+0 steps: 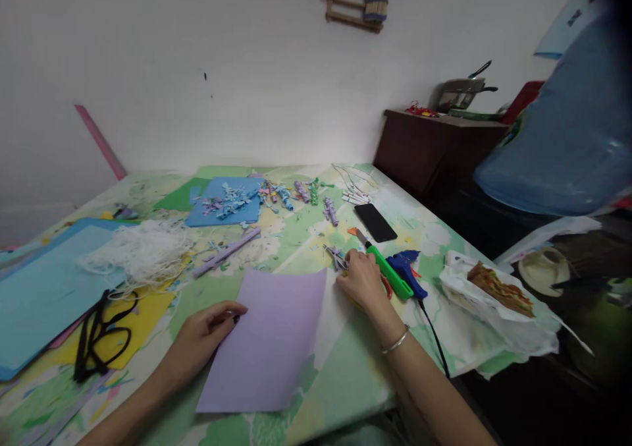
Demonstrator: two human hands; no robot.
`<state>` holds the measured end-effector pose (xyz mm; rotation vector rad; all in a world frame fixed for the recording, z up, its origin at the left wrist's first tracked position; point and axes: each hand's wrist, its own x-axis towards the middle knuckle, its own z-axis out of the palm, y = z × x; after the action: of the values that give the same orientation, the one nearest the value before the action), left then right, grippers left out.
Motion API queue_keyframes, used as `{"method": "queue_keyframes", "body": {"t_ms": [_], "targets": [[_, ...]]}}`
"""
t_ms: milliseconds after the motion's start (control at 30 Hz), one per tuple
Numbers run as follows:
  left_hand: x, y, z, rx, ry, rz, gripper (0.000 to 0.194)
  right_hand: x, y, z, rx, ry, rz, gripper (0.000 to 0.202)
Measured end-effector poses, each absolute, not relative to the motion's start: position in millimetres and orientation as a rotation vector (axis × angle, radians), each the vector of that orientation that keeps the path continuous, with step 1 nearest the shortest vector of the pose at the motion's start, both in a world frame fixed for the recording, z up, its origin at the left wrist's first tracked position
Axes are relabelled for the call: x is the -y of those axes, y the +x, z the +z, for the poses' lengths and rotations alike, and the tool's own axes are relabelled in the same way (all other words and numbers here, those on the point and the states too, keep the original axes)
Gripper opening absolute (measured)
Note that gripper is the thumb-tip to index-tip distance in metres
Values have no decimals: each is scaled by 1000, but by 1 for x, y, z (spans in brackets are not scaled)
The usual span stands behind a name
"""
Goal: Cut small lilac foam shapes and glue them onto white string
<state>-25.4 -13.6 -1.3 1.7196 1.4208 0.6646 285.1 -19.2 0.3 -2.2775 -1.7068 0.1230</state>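
A sheet of light purple paper (271,340) lies in front of me, its left edge pinched between the thumb and fingers of my left hand (210,331). To the right of the sheet, my right hand (364,278) is closed over a pair of scissors (386,288). Their metal blades point away to the left and the reddish handle shows beside my palm. Next to that hand lie a green utility knife (392,275) and a blue glue gun (407,273) with a black cord. Small purple paper curls sit by the blades.
Black glasses (103,340), a heap of white string (141,255) and blue sheets (54,281) lie left. Behind are a rolled purple paper (227,251), blue paper with scraps (224,202), fringed paper pieces (330,211) and a phone (376,223). Food in a white bag (498,294) sits right.
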Motion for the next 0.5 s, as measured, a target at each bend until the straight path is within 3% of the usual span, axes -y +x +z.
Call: {"method": "queue_keyframes", "body": {"t_ms": [167, 500], "targets": [[15, -21, -10, -1505, 1795, 661, 36, 9, 284, 5, 1699, -2277, 148, 28], [11, -27, -10, -1426, 1698, 663, 28, -60, 293, 16, 1627, -2293, 527, 32]]}}
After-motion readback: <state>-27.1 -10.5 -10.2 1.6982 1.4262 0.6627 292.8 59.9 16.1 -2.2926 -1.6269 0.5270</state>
